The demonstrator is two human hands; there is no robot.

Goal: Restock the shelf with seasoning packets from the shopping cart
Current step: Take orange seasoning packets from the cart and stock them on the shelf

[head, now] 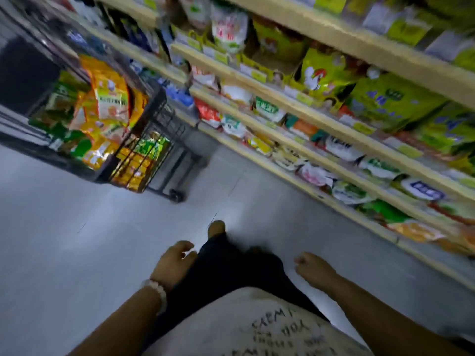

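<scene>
Cart with packets seen ahead-left, well apart from hands; left hand nearer. Shelf along right. Left hand and right hand loosely curled, nothing held.

From my remote feed I record the person's dress only. Both forearms are bare — no sleeve reaches the wrist on either side. The left hand carries a bracelet of pale, rounded beads at the wrist; the right hand wears nothing I can make out. The torso is covered by a light, off-white top printed with dark handwritten-style lettering, too blurred for me to read. Below it I note dark trousers — black or navy, undetermined. The foot at the trouser end is too blurred to tell whether shod.
</scene>
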